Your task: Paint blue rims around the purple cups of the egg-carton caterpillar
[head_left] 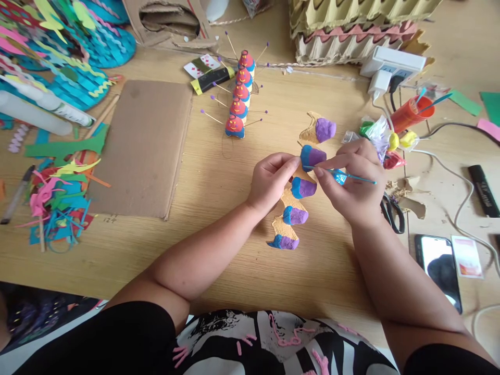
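Observation:
A strip of egg-carton cups (289, 198) lies on the wooden table, with purple clay on the cups and blue clay beside the purple on all but the farthest one. My left hand (273, 179) pinches the strip's left edge near the second cup from the top. Between the thumb and fingers of my right hand (353, 179) is a thin blue tool (361, 179), its tip at the blue clay on that cup. A crumpled blue packet (339, 177) shows under my right fingers. Farther back stands a finished-looking red and blue row of cups (240, 96) with faces and purple-tipped sticks.
Brown cardboard (144, 148) and colourful paper scraps (62, 192) lie left. Egg trays (351, 26) stand at the back. To the right are a red cup (410, 114), power adapter (394, 65), scissors (392, 212), phone (438, 268), marker (483, 191) and white cable.

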A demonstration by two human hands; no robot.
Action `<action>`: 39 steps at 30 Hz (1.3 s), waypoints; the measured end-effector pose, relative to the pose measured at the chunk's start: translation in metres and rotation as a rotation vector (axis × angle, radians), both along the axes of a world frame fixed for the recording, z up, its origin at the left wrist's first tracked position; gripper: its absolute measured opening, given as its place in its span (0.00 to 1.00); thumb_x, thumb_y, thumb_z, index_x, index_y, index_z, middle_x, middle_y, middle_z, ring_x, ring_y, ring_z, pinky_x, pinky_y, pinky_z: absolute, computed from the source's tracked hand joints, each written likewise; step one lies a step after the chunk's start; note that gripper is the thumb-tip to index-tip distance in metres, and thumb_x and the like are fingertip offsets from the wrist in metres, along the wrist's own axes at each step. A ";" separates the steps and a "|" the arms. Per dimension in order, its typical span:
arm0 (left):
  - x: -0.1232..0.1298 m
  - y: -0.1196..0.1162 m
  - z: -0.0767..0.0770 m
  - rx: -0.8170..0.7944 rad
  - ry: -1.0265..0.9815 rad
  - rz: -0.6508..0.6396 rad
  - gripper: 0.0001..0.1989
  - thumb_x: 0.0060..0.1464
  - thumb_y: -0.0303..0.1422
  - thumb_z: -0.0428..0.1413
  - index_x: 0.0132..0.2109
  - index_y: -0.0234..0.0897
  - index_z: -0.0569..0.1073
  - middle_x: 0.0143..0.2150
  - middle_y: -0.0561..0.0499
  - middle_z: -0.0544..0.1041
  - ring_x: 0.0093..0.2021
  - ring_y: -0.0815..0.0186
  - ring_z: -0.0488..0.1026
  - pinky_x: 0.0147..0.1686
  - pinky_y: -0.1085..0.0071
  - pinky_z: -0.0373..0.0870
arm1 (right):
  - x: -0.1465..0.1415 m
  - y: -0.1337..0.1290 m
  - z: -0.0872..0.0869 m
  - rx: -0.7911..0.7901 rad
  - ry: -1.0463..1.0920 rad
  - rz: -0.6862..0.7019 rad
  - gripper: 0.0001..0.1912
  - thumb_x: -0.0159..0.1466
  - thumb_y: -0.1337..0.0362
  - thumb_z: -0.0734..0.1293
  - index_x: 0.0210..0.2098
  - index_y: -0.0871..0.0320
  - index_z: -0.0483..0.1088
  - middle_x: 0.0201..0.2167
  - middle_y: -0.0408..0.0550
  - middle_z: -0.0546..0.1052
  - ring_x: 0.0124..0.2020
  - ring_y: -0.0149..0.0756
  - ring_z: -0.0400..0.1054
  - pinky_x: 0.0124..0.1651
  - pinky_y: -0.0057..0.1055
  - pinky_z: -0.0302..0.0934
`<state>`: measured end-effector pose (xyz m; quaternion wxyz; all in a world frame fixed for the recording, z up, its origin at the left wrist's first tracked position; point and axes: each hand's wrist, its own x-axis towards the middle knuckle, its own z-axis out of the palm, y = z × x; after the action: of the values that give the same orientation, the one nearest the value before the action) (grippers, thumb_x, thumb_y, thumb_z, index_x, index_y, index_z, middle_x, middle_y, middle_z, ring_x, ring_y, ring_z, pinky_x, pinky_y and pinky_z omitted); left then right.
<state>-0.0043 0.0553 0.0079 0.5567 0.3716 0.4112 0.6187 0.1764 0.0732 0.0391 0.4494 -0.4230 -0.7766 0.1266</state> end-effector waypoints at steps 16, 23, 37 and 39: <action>0.000 -0.003 0.004 0.118 0.115 -0.020 0.22 0.58 0.54 0.69 0.31 0.38 0.81 0.24 0.55 0.73 0.27 0.71 0.68 0.29 0.72 0.66 | -0.002 0.000 0.006 0.031 0.088 0.016 0.06 0.70 0.54 0.74 0.37 0.46 0.80 0.34 0.46 0.77 0.44 0.46 0.77 0.53 0.55 0.77; 0.001 -0.005 0.006 0.170 0.153 -0.012 0.24 0.59 0.54 0.67 0.30 0.39 0.79 0.24 0.55 0.71 0.26 0.71 0.66 0.28 0.71 0.64 | -0.004 0.001 0.007 0.010 0.146 0.026 0.07 0.69 0.57 0.76 0.34 0.48 0.78 0.34 0.45 0.75 0.44 0.44 0.77 0.55 0.54 0.75; 0.002 -0.006 0.005 0.121 0.109 -0.019 0.21 0.58 0.52 0.69 0.30 0.39 0.80 0.25 0.55 0.73 0.27 0.71 0.68 0.29 0.72 0.67 | -0.006 0.001 0.007 -0.076 0.339 0.070 0.09 0.68 0.57 0.75 0.33 0.50 0.75 0.31 0.42 0.72 0.37 0.36 0.68 0.46 0.41 0.63; 0.002 -0.004 0.004 0.069 0.062 -0.016 0.22 0.55 0.53 0.71 0.31 0.39 0.80 0.25 0.55 0.74 0.27 0.71 0.70 0.30 0.72 0.69 | -0.008 0.004 0.004 -0.111 0.524 0.026 0.12 0.68 0.53 0.75 0.33 0.50 0.74 0.30 0.41 0.71 0.34 0.35 0.66 0.42 0.38 0.62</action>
<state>-0.0025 0.0514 0.0122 0.5357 0.4129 0.4038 0.6161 0.1682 0.0772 0.0427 0.6097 -0.3899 -0.6309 0.2798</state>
